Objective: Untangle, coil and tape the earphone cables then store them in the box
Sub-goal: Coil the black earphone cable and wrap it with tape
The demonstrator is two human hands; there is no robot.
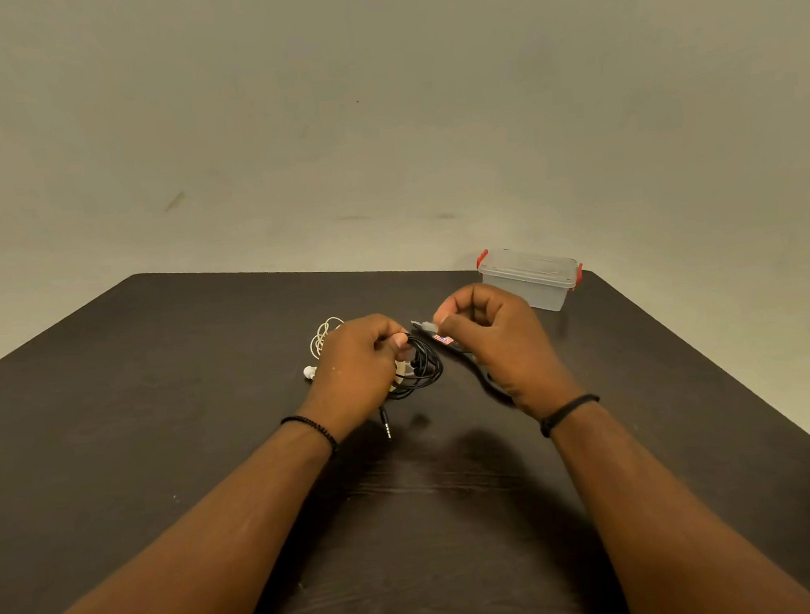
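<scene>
Dark wood-grain table (208,419) fills the lower frame, plain beige wall (376,91) behind it. Clear plastic box (529,280) with red latches sits at the far right of the table, lid on, well apart from both hands.

Left hand (354,366) is over the table centre, fingers curled, thumb and fingers pinching a coiled black earphone cable (425,368). Coil hangs just right of the hand; its jack plug (387,427) dangles below near the wrist. Right hand (498,343) is just beside the coil, fingers curled, fingertips pinching the end of a clear tape strip (426,326) pulled out toward the left hand. A dark object with a small red-and-white label (443,339) runs under the right palm, probably the tape dispenser; cannot tell exactly.

White earphone cable (325,335) lies tangled on the table behind the left hand, partly hidden by it, one white earbud (309,372) showing at the hand's left edge. Black bracelet (313,428) on left wrist, black band (566,412) on right wrist.
</scene>
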